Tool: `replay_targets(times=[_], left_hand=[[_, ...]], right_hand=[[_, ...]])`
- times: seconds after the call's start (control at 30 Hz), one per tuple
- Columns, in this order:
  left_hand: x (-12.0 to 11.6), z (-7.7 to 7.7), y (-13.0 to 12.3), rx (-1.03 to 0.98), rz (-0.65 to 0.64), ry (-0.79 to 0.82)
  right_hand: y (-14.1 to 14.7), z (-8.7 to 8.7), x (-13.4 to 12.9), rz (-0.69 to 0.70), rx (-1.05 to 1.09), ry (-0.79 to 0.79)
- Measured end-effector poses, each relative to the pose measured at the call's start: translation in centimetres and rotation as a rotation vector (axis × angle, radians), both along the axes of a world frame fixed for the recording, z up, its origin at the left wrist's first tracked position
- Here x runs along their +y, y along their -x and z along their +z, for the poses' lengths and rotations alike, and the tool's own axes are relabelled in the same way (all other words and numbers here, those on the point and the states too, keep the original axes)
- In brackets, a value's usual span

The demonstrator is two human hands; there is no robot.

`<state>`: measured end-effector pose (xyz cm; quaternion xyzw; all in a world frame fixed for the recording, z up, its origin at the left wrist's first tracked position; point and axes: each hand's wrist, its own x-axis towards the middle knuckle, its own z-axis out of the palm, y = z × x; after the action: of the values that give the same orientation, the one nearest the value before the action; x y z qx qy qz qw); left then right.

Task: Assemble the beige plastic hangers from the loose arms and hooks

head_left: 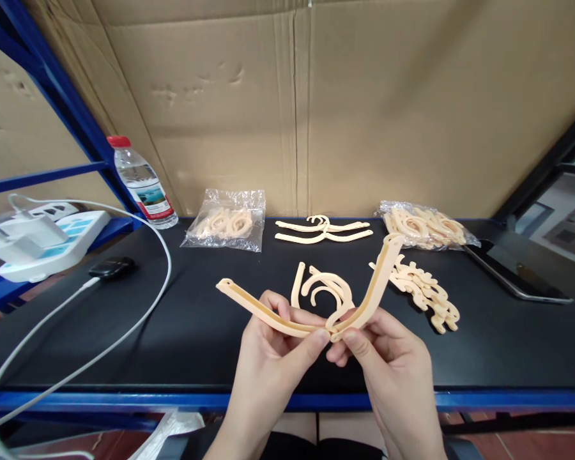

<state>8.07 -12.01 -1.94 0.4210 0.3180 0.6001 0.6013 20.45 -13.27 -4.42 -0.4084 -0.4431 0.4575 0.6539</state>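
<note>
Both hands [280, 361] on hanger [335, 333]; clear bags [255, 203] hold probable hanger parts [238, 223].

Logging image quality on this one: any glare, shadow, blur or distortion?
Head view: glints on the left plastic bag and right plastic bag; head view: soft diagonal shadow on the cardboard, upper right; head view: blue post leans outward, perhaps wide-angle stretch; head view: left hand, right hand and held beige piece look fairly sharp.
</note>
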Motion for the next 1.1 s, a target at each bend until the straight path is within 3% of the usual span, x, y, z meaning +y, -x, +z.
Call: replay_targets(times=[0.37, 0.63, 0.97, 1.1], left_hand=[[-0.1, 0.0, 0.1, 0.039, 0.033, -0.001], [0.0, 0.0, 0.3, 0.048, 0.012, -0.029], [0.1, 0.1, 0.4, 0.116, 0.108, -0.023], [0.5, 0.5, 0.5, 0.12, 0.063, 0.056]], right_hand=[[0.2, -0.1, -0.4, -0.104, -0.048, -0.02], [-0.3, 0.2, 0.4, 0.052, 0.052, 0.006], [-5.7, 2.1, 0.2, 0.009, 0.01, -0.02], [-7.9, 3.2, 0.8, 0.145, -0.097, -0.007]])
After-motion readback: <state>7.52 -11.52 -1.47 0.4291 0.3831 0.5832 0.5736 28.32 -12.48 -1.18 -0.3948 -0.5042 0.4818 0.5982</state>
